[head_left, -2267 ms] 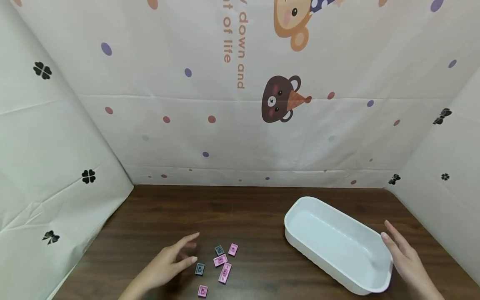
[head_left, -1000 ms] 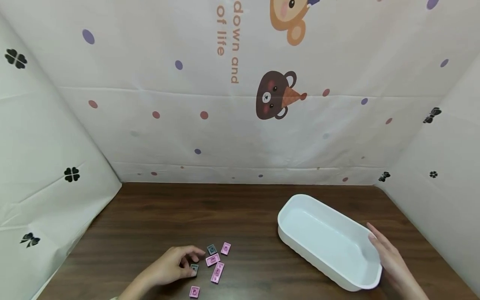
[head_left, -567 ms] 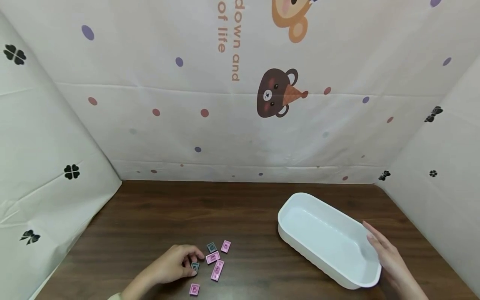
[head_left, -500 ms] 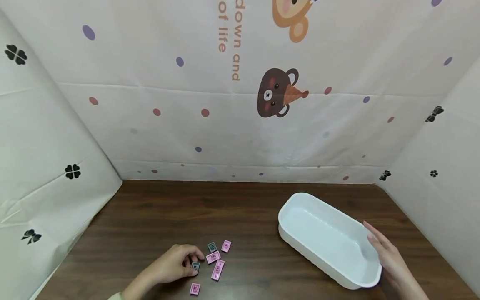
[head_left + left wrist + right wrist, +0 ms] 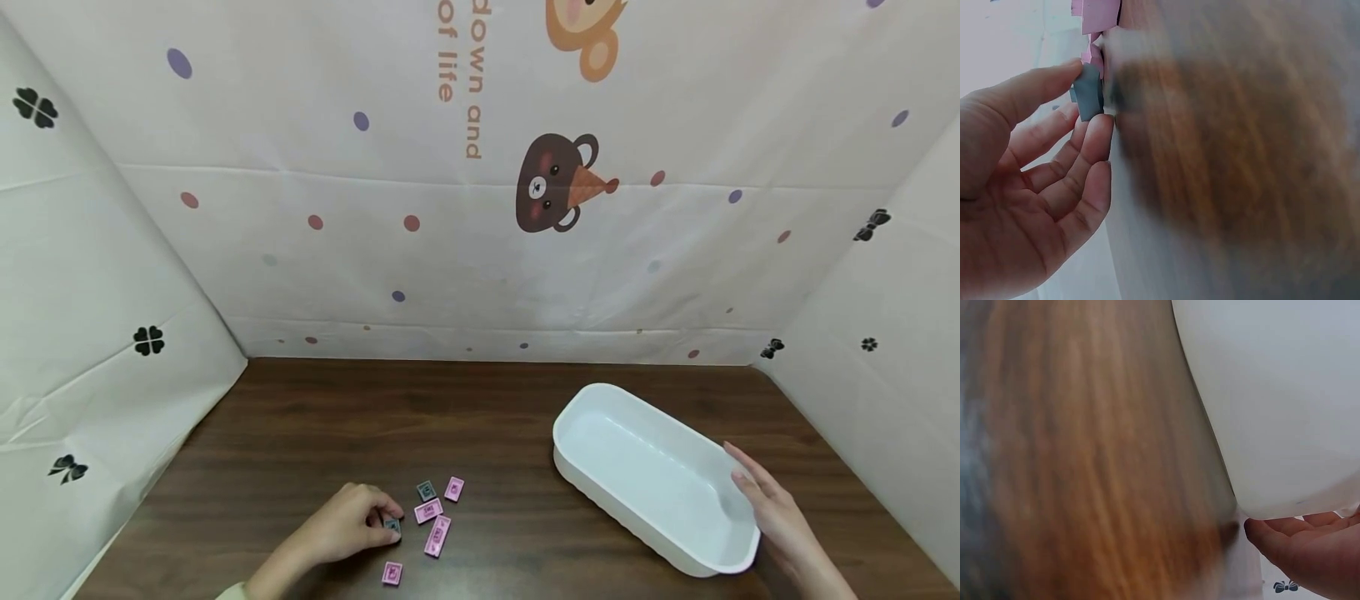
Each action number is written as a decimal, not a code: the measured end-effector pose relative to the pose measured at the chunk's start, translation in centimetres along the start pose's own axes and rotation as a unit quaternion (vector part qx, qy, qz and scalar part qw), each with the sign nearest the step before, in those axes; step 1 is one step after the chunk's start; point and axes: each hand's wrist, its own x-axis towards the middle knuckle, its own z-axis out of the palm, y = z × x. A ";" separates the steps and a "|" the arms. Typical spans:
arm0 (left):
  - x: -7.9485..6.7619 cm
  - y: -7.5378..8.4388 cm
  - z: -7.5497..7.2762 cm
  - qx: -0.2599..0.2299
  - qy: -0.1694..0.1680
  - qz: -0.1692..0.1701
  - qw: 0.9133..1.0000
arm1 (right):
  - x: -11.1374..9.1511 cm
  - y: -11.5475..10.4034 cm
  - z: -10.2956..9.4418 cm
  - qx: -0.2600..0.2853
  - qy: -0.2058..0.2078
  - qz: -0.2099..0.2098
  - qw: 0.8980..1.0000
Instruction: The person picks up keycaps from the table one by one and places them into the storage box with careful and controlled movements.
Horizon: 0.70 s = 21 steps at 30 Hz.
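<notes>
My left hand [image 5: 347, 525] pinches a small dark grey-green printed block [image 5: 1089, 92] between thumb and fingertips, low over the wooden table. Whether the block is clear of the tabletop, I cannot tell. Just right of this hand lie a second dark block [image 5: 426, 491], a small pink block [image 5: 454, 489] and two longer pink ones, the nearer being a pink bar [image 5: 438, 537]. Closer to me is another small pink block [image 5: 392, 573]. At the right, my right hand [image 5: 776, 512] rests its fairly straight fingers against the end of a white rectangular tray [image 5: 630, 492].
The dark wooden table [image 5: 487, 442] is enclosed by white printed cloth at the back [image 5: 465, 258] and both sides. The tray stands at a slant on the right, and its inside shows bare white.
My left hand has come right and down to the nearest dark block and taken it between thumb and fingers. My right hand has stayed at the tray's end. The head view has shifted slightly.
</notes>
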 end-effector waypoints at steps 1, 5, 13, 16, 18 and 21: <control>0.0 0.0 0.0 0.000 0.003 0.000 1.000 | 0.0 0.0 0.1 -0.002 0.000 0.001 1.000; -0.2 -0.1 -0.1 -0.010 0.012 -0.006 1.000 | -0.1 -0.1 0.4 -0.008 0.002 -0.003 1.000; -0.4 0.0 -0.3 -0.035 0.037 -0.013 0.999 | -0.4 0.1 0.7 -0.008 0.007 -0.022 1.000; -0.4 0.2 -0.3 -0.043 0.044 -0.014 0.998 | -0.5 -0.1 0.8 -0.018 0.005 -0.013 1.000; -0.4 0.3 -0.3 -0.045 0.049 -0.017 0.998 | -0.5 -0.3 0.9 -0.020 0.002 -0.007 1.000; -0.3 0.5 -0.3 -0.045 0.058 -0.019 0.997 | -0.4 -0.6 1.1 -0.025 -0.004 0.001 1.000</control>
